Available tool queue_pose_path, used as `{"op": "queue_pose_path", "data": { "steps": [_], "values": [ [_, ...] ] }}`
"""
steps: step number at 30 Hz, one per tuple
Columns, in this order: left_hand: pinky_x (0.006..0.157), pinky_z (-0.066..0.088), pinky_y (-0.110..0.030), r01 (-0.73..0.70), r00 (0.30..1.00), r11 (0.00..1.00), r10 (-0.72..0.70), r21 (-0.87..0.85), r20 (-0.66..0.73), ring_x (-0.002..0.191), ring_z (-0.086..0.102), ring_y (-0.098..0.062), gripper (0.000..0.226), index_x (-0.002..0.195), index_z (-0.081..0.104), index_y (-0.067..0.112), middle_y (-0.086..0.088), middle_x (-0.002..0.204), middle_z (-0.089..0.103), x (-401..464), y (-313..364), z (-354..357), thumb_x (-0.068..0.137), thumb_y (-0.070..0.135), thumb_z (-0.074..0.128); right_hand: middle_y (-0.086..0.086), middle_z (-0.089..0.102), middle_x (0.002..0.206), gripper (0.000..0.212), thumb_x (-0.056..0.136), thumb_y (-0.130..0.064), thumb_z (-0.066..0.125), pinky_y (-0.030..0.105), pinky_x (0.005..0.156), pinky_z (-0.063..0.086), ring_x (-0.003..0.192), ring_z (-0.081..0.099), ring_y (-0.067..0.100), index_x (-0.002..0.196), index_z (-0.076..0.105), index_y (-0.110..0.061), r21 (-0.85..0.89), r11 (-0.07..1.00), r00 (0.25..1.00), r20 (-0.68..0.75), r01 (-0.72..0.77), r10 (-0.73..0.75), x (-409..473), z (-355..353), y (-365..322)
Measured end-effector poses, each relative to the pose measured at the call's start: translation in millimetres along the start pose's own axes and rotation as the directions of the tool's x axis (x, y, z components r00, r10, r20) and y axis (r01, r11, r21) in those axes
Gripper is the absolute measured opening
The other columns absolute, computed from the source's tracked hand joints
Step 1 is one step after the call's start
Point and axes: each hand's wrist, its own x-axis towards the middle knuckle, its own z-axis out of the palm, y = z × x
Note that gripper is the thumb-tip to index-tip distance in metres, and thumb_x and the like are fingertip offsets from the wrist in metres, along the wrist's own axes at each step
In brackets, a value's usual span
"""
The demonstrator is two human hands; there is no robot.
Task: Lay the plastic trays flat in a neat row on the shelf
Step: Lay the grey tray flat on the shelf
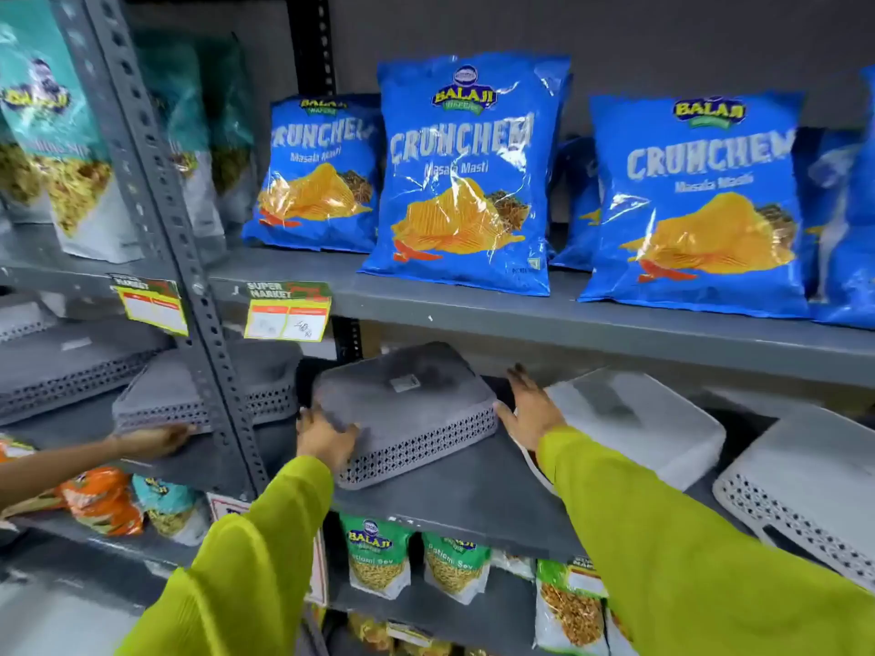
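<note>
Upturned grey tray on shelf, between left hand gripping its corner and open, flat right hand against its side.

grey tray: lattice-pierced rim | sleeves: lime | crisp bags: blue

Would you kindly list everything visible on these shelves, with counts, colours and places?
grey tray: one, upside down, middle shelf, between both hands
white trays: two, upside down, right of it
other grey trays: several, middle shelf, left, behind the upright
blue crisp bags: at least five, top shelf
teal snack bags: several, top left
green snack bags: several, bottom shelf
price tags: two, yellow, top shelf edge
another person's hand: one, far left
left hand: on the tray's left corner
right hand: flat against the tray's right side
</note>
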Motion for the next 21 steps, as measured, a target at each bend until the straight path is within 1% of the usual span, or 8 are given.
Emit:
{"op": "queue_pose_path", "data": {
  "steps": [3,6,10,12,14,17,19,21],
  "values": [
    [0.099,0.045,-0.046,0.139,0.99,0.976,-0.134,-0.168,0.041,0.127,0.046,-0.042,0.091,0.139,0.036,-0.005,-0.027,0.142,0.044,26,-12,5,0.073,0.045,0.072,0.013,0.035,0.153,0.062,0.092,-0.036,0.054,0.03,0.113,0.031,0.139,0.037,0.029,0.145,0.036,-0.009,0.164,0.973,0.986,0.056,-0.165,0.157,25,8,0],
    [0.091,0.049,-0.044,0.182,0.983,0.943,-0.165,-0.277,0.083,0.119,0.054,-0.041,0.08,0.135,0.044,-0.008,-0.025,0.135,0.053,44,-20,6,0.077,0.038,0.075,0.015,0.052,0.141,0.046,0.09,-0.026,0.058,0.031,0.103,0.04,0.127,0.05,0.033,0.132,0.053,-0.009,0.198,0.954,0.971,0.128,-0.223,0.2,43,16,-3],
    [0.074,0.048,-0.038,0.237,0.966,0.873,-0.167,-0.426,0.197,0.097,0.06,-0.029,0.057,0.124,0.055,-0.01,-0.03,0.128,0.058,52,-21,12,0.083,0.025,0.071,0.015,0.05,0.141,0.059,0.081,-0.008,0.063,0.03,0.101,0.04,0.127,0.05,0.031,0.137,0.047,-0.004,0.267,0.912,0.939,0.232,-0.311,0.252,65,33,3],
    [0.075,0.053,-0.041,0.253,0.959,0.848,-0.157,-0.466,0.235,0.092,0.062,-0.029,0.054,0.12,0.059,-0.008,-0.029,0.119,0.064,55,-19,14,0.081,0.027,0.073,0.015,0.047,0.143,0.069,0.078,-0.006,0.067,0.029,0.104,0.04,0.129,0.048,0.029,0.141,0.039,-0.003,0.3,0.885,0.919,0.284,-0.355,0.272,77,39,4],
    [0.072,0.054,-0.044,0.281,0.949,0.84,-0.173,-0.464,0.262,0.094,0.063,-0.034,0.062,0.121,0.058,-0.005,-0.021,0.113,0.066,57,-15,13,0.078,0.037,0.074,0.015,0.044,0.146,0.075,0.079,-0.01,0.069,0.029,0.105,0.039,0.131,0.046,0.03,0.144,0.033,-0.001,0.329,0.855,0.899,0.319,-0.402,0.3,85,42,3],
    [0.078,0.054,-0.062,0.373,0.911,0.81,-0.227,-0.452,0.345,0.112,0.057,-0.046,0.097,0.134,0.048,0.006,-0.017,0.134,0.056,56,-6,11,0.058,0.058,0.08,0.014,0.047,0.143,0.081,0.072,-0.021,0.076,0.03,0.103,0.042,0.128,0.049,0.031,0.141,0.038,-0.001,0.253,0.862,0.875,0.337,-0.439,0.347,92,47,7],
    [0.092,0.044,-0.069,0.352,0.924,0.806,-0.218,-0.475,0.314,0.126,0.047,-0.045,0.1,0.143,0.036,0.009,-0.013,0.147,0.043,54,1,12,0.065,0.058,0.076,0.012,0.053,0.137,0.082,0.062,-0.024,0.08,0.034,0.104,0.045,0.123,0.053,0.03,0.134,0.047,-0.001,0.213,0.874,0.866,0.363,-0.437,0.344,96,52,16],
    [0.101,0.037,-0.066,0.31,0.949,0.787,-0.228,-0.534,0.215,0.135,0.039,-0.042,0.097,0.148,0.023,0.011,-0.011,0.154,0.033,60,4,15,0.076,0.057,0.068,0.011,0.055,0.137,0.087,0.055,-0.023,0.081,0.035,0.105,0.045,0.122,0.054,0.029,0.134,0.05,-0.004,0.239,0.872,0.871,0.369,-0.426,0.324,95,53,22]
  ]
}}
